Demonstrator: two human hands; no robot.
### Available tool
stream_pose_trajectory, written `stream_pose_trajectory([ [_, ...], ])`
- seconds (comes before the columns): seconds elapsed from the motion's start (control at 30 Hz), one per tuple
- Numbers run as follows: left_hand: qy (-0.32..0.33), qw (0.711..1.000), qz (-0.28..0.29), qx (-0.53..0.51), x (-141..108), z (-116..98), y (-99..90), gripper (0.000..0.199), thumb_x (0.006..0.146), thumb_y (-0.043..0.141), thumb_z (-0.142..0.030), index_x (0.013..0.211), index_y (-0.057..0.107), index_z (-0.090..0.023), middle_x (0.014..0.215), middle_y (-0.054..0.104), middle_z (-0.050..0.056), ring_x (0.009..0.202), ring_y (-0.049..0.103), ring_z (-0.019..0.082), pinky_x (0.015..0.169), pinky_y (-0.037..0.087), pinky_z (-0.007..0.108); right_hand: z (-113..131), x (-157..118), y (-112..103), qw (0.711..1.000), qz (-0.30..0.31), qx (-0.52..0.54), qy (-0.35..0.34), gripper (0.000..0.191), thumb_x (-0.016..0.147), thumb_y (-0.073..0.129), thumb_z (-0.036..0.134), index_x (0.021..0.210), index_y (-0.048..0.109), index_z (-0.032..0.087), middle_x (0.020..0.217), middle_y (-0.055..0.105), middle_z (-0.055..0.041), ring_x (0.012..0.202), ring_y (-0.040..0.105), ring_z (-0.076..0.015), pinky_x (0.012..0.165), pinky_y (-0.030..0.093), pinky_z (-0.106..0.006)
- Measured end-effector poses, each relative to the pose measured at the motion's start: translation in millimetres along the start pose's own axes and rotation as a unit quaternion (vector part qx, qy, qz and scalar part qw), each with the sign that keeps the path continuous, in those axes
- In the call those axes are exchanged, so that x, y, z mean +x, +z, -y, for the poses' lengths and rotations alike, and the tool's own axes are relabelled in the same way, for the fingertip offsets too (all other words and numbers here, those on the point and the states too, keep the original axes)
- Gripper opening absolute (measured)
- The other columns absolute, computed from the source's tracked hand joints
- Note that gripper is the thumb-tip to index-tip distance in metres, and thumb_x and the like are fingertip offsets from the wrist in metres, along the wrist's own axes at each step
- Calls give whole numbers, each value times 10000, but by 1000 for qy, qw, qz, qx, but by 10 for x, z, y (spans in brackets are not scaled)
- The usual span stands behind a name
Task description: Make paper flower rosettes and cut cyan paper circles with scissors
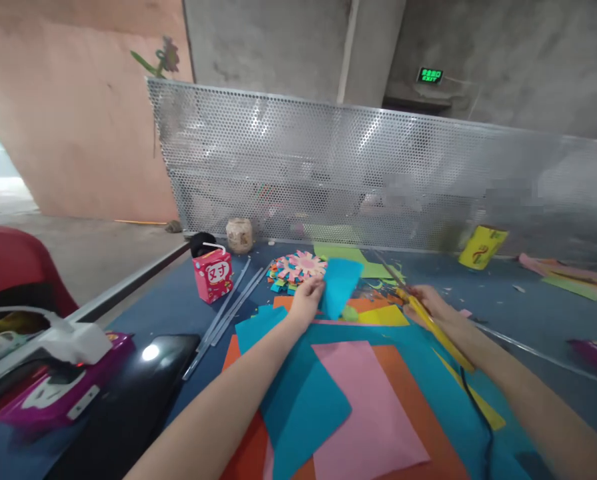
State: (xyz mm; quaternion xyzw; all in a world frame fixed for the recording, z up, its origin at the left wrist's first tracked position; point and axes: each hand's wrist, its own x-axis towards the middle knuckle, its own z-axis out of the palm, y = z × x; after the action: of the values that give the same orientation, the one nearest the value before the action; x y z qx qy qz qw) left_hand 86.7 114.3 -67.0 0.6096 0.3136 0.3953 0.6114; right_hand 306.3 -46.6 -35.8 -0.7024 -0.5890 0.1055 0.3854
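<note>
A small blue sheet (343, 283) is pinched in my left hand (307, 300), held up above the pile of coloured sheets. My right hand (428, 307) is closed round a yellow-handled tool (435, 330) with a long thin dark tip pointing up and left and a black cord at its lower end. Beyond my left hand lies a heap of cut paper flowers (298, 265) in pink, blue and orange. Under my forearms are blue, orange, yellow and pink sheets, with a pink sheet (371, 407) on top near the front.
At the left are a pink drink carton (213, 275), clear glue sticks (233, 307), a black phone (171, 357) and a purple power strip (68, 393). A jar (239, 235) and a yellow can (482, 247) stand near the perforated metal screen (288, 167).
</note>
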Motion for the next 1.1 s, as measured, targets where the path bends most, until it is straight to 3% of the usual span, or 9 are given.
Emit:
stream_pose_trajectory([
  [0.13,28,992,-124,5,44,-38,-201,346,900,547,-334,1195,543,-154,1181,582,99,995,602,217,830,528,425,236,201,113,999,19,2,-30,335,922,562,379,1189,529,179,1162,574,-83,986,588,-231,840,506,-450],
  [0.27,68,983,-165,43,21,-60,-247,328,899,549,-330,1173,555,-151,1161,591,95,980,607,211,821,531,416,378,223,272,997,54,-13,-46,333,900,568,436,1098,537,170,989,609,-51,865,603,-206,796,501,-426],
  [0.43,125,974,-167,93,14,-36,-189,304,896,556,-322,1143,570,-146,1130,605,90,956,612,200,812,533,406,353,65,274,997,61,-49,-8,362,815,593,498,1030,482,228,1006,610,-73,988,589,-279,826,469,-416],
  [0.53,152,966,-178,107,23,-19,-184,291,897,554,-325,1123,576,-143,1101,613,84,930,616,192,795,536,394,291,-3,182,994,57,-80,38,328,806,572,490,998,455,251,873,588,-50,874,608,-300,760,459,-435],
  [0.7,197,955,-189,116,-5,-46,-147,237,895,558,-324,1020,598,-127,964,630,54,816,616,157,729,534,350,281,-23,79,990,72,-105,58,282,820,545,460,971,416,259,768,524,-7,799,600,-272,700,442,-383],
  [0.83,230,952,-172,104,-80,-101,-35,124,867,578,-268,868,588,-145,802,630,11,739,606,136,698,509,299,329,-45,63,984,114,-121,65,275,806,567,468,880,394,267,636,451,48,611,545,-218,582,398,-328],
  [0.9,238,953,-161,94,-111,-122,22,76,849,575,-246,829,569,-172,753,629,-2,716,603,131,673,491,263,339,-49,59,982,118,-130,64,299,799,566,497,829,377,267,629,453,47,607,531,-215,563,370,-319],
  [1.1,245,956,-139,76,-119,-130,72,53,809,582,-233,784,550,-199,752,646,0,704,602,135,645,463,248,310,-25,24,984,124,-121,44,276,845,510,513,890,388,269,615,420,64,592,500,-198,565,366,-312],
])
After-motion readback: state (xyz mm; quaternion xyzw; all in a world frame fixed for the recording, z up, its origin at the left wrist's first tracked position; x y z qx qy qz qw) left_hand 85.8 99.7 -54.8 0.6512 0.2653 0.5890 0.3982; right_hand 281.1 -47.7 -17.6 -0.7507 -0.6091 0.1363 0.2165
